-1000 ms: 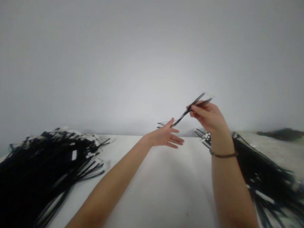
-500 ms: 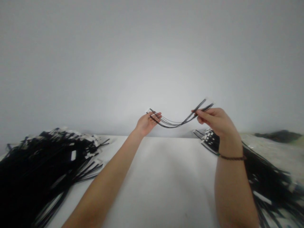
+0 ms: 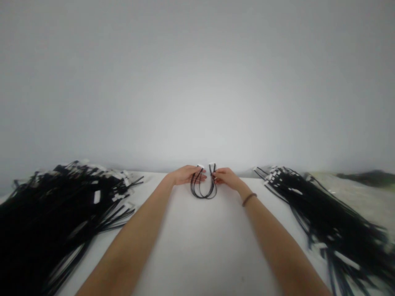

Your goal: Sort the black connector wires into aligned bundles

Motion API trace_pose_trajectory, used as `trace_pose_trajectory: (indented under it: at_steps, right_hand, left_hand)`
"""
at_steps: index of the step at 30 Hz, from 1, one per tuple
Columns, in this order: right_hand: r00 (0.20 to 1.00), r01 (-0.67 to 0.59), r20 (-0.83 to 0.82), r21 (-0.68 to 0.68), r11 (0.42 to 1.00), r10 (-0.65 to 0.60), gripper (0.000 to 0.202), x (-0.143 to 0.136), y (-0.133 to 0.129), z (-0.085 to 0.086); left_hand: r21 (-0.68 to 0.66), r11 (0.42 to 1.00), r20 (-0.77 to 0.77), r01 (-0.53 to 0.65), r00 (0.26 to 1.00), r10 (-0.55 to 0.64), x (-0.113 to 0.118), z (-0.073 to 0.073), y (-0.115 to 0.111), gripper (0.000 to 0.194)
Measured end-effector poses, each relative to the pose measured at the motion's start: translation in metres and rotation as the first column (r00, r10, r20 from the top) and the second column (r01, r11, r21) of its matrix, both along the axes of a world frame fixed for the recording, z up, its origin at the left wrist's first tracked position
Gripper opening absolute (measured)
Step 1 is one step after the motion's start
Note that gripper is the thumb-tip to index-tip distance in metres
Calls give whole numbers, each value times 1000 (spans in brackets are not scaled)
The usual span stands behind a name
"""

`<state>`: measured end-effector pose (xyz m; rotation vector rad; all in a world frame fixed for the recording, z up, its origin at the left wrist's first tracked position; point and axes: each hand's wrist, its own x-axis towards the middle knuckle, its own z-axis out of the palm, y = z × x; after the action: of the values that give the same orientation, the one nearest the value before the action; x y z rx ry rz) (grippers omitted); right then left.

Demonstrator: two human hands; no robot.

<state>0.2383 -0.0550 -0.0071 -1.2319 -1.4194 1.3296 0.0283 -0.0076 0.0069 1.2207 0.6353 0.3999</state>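
Note:
Between my hands a black wire harness point(image 3: 203, 197) hangs in a U, its wires bowed downward above the white table. One end, with a white connector point(image 3: 200, 166), is held in my left hand point(image 3: 188, 174), its fingers closed around the wires. My right hand point(image 3: 224, 176) pinches the other end just below a second white connector point(image 3: 212, 164). Both ends point up, a short gap apart. A dark braided bracelet point(image 3: 249, 199) circles my right wrist.
A large heap of black wire harnesses point(image 3: 58, 213) with white connectors covers the table's left side. Another pile of harnesses point(image 3: 327, 218) lies on the right, beside a translucent plastic bag point(image 3: 364, 193). A pale wall point(image 3: 197, 82) rises behind the white table point(image 3: 197, 246).
My right hand has moved left and down, bringing its end of the harness close to my left hand. My left hand has lowered slightly. The stretched wires now bend into a U.

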Motion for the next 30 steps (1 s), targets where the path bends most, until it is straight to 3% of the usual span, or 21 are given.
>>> trace_pose_trajectory:
  at_steps: [6,11,15,18,21,26,30]
  right_hand:
    - [999,-8,-31,-26,1000,7,30,3,0,-4]
    - [993,-114,34,-3,994,114,32,5,-6,0]
    - [977,-202,50,-88,975,207,43,5,-11,4]
    - [972,-207,87,-104,973,217,39,4,-13,5]
    - [975,-195,98,-75,978,202,34,0,-12,4]
    - [994,-113,4,0,994,113,27,-6,-8,-1]
    - [998,-66,18,81,995,64,30,-10,-6,-4]
  left_hand:
    - [266,953,-219,145,972,-86,-19,15,5,48]
    - [192,950,-294,246,938,-183,-27,19,4,50]
    - [131,966,-280,222,943,-179,-22,11,0,49]
    - [117,968,-280,223,942,-183,-17,7,-1,44]
    - [128,976,-242,175,960,-140,-12,4,-1,41]
    - [203,978,-81,-50,994,68,-3,-5,2,37]
    - [245,967,-55,-75,994,91,1,-11,4,33]
